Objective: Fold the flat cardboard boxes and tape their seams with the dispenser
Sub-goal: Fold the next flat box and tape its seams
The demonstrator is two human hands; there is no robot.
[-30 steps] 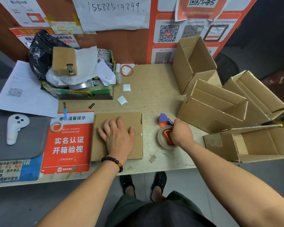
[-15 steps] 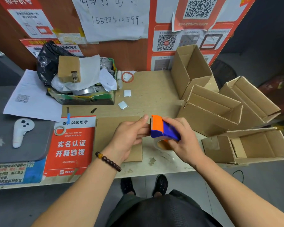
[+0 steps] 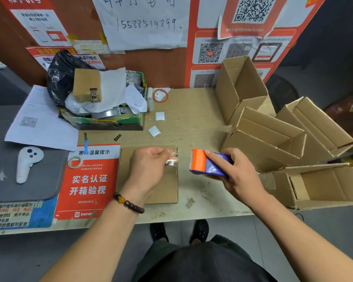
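The tape dispenser [image 3: 209, 164] is gripped in the right hand [image 3: 235, 173], fingers curled round its purple body, orange end turned to the left. The free end of clear tape [image 3: 172, 159] is pinched betw. thumb & fingertips of the left hand [image 3: 151, 168], so both grips are closed on sth. Both are held just above the worktop [image 3: 192, 110]. The flat cardboard box [image 3: 165, 188] lies under the left hand, near the front edge, partly hidden by the wrist; it looks unfolded as yet. Four folded boxes [image 3: 259, 143] are stacked open at the right, well apart from it.

Step in hand, as judged: a length of tape is being drawn off. To do it well, the strip should be kept taut & flat betw. the hands so it isn't stuck to itself; the pinch should be kept at the very end. The flat box prob. needs to be squared up & its flaps closed before tape is laid centred along the seam.
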